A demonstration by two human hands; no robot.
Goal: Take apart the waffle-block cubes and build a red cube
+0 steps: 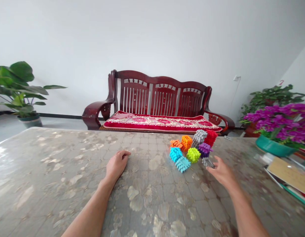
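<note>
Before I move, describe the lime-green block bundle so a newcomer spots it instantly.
On the patterned table, in front of the wooden bench, coloured block bundles sit by the right hand. The lime-green bundle is between the pale-blue bundle and the purple bundle, alone in its colour.

Landmark: bench (pixel 164 95). Cushion (pixel 162 122) located on bench seat; leafy plant (pixel 21 82) positioned left of bench; purple flowers (pixel 283 123), right of bench.

Between my hands (pixel 118 166) the bench (pixel 147 184) lies open; beyond my right one, the blocks (pixel 189 149) stand in the way.
</note>
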